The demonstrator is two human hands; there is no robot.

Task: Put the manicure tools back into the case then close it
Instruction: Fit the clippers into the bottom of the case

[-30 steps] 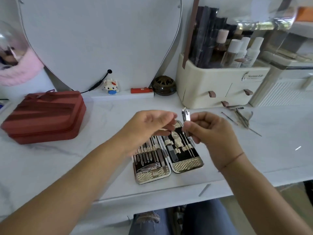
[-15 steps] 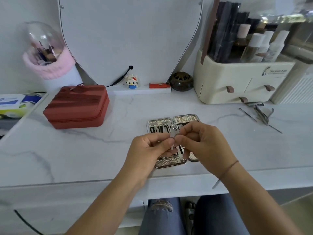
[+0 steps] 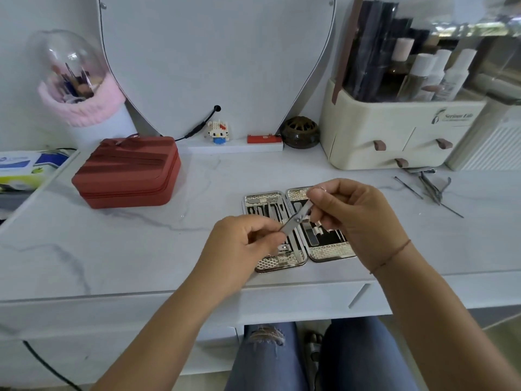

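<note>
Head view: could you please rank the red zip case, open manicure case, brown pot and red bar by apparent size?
Largest, unranked: red zip case and open manicure case look alike; the manicure case is nearer the camera.
Then brown pot.
Smallest: red bar.

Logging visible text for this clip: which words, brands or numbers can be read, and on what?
"Serious Life": front of the cream organizer.
Line beneath it: too small to read.
Wipes pack, far left: print blurred.
Red flat item at the back: mark too small to read.
Manicure case: no text seen.
</note>
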